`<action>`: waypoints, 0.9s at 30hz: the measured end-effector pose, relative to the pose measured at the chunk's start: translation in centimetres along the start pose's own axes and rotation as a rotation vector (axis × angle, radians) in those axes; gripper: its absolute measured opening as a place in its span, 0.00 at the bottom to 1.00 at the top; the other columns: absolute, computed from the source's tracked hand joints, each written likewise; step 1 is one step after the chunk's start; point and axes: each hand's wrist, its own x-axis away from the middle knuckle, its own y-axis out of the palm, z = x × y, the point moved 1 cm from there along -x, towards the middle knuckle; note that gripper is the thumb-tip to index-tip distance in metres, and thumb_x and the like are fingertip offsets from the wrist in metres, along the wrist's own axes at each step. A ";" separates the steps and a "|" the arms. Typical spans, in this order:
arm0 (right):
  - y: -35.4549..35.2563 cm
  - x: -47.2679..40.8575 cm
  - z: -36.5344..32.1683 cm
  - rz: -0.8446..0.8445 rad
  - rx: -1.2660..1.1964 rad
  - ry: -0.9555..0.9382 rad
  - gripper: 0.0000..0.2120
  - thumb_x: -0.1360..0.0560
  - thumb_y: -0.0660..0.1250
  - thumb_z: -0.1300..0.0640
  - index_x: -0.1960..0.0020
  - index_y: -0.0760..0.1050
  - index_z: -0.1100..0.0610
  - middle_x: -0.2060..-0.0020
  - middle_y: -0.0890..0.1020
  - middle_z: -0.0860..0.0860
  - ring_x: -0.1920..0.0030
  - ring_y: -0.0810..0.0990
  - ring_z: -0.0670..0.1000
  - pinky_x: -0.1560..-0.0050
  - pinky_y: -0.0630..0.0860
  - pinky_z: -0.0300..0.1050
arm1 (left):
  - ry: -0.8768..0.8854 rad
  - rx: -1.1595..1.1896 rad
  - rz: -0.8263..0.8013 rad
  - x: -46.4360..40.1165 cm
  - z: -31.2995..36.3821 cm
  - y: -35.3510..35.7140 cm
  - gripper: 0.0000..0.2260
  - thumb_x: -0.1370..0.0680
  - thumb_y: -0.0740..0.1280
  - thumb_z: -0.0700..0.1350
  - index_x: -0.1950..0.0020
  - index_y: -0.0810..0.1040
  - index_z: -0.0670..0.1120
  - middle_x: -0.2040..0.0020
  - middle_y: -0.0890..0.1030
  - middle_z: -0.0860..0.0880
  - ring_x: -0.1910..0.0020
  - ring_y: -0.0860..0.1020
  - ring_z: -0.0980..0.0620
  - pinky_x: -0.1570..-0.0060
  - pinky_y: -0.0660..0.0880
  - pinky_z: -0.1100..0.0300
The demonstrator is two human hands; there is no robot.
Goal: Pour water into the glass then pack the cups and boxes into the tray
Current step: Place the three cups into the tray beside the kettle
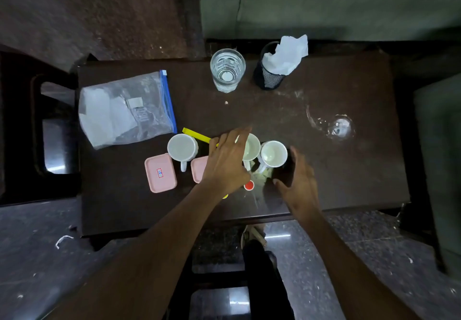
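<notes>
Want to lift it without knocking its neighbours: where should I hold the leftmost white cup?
Take the leftmost white cup by its handle, coming from the near edge. The cup stands upright and the handle points toward you between the two pink boxes, so that gap suits a grip.

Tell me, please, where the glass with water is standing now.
In the head view the glass stands at the far edge of the table, near the middle, just left of the black mesh holder with white paper.
</notes>
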 end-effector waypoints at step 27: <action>-2.4 -2.2 -6.0 0.126 -0.326 -0.190 0.32 0.31 0.82 0.59 0.32 0.73 0.47 0.46 0.78 0.28 0.46 0.74 0.25 0.52 0.67 0.18 | -0.024 0.314 0.284 -0.2 -0.7 -3.6 0.28 0.33 0.76 0.38 0.35 0.74 0.49 0.41 0.81 0.52 0.41 0.79 0.44 0.42 0.70 0.49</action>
